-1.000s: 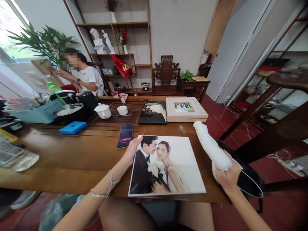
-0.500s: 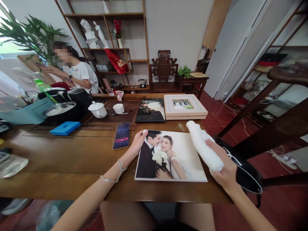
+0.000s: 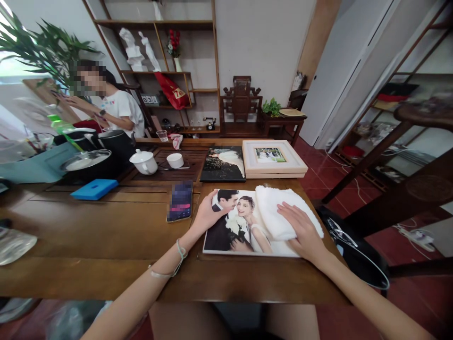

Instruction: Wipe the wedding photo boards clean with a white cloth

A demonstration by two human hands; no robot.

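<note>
A photo panel (image 3: 226, 233) with a wedding couple printed on it lies flat on the wooden table, near its front edge. My left hand (image 3: 208, 215) holds the panel's upper left edge, thumb on the face of the picture. On the right part of the print rests a folded white towel (image 3: 274, 215), covering that side. My right hand (image 3: 300, 229) is on the towel, its fingers stretched over the cloth and its thumb at the near edge. A phone (image 3: 180, 202) lies left of the panel.
Behind the panel are a dark photo panel (image 3: 222, 165) and a light-framed picture (image 3: 278, 165). A lidded white cup (image 3: 143, 162), a small white bowl (image 3: 175, 160) and a blue block (image 3: 94, 189) stand leftward. A black bag (image 3: 354, 255) is beside the table. Another person (image 3: 120, 111) sits back left.
My right hand has brought the towel left and down from beyond the panel's right edge onto its face. My left hand's thumb reaches farther onto the print; the panel has shifted slightly.
</note>
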